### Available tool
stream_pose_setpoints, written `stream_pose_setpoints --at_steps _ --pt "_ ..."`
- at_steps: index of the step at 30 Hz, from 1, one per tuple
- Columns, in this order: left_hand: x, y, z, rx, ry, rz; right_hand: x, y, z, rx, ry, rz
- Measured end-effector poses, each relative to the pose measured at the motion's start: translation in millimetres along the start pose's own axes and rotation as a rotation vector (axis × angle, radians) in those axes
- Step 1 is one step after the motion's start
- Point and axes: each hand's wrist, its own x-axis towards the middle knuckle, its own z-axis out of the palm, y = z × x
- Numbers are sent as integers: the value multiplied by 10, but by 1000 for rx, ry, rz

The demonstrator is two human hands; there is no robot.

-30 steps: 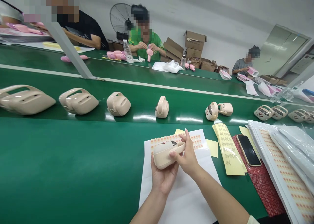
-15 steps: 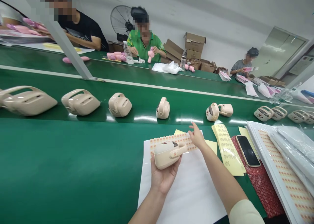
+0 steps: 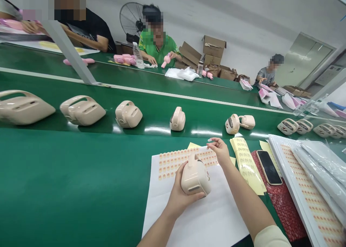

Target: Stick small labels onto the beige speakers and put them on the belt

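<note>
My left hand is wrapped round a cream-coloured, rounded device with a carrying handle, held above a white sheet. Its handle points away from me and a slot shows on the near side. In my right hand, thumb and forefinger are pinched on a small translucent sticker, apart from the device. Under both hands lies the white sheet, bearing rows of small orange round stickers.
Several similar cream devices stand in a row along the green belt. To my right are yellow label sheets, a phone on red bubble wrap, and stacked sticker sheets. Co-workers sit across the line.
My left hand has turned the device, so its slotted side now shows. My right hand has gone from spread fingers to a pinch on a small sticker.
</note>
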Motion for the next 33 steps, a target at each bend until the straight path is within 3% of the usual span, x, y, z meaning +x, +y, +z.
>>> stream_pose_setpoints --at_steps 5,10,16,23,33 --pt "13 -72 -57 406 -87 245 -410 -320 118 171 -152 160" --pt "17 -94 -89 553 -167 336 -692 -443 191 158 -229 281" --pt "15 -99 -89 511 -186 345 -705 -486 118 118 -249 336" --pt "6 -49 -84 318 -145 233 -741 -412 147 88 -236 313" --pt "13 -96 -112 366 -151 272 -813 -297 221 93 -142 244"
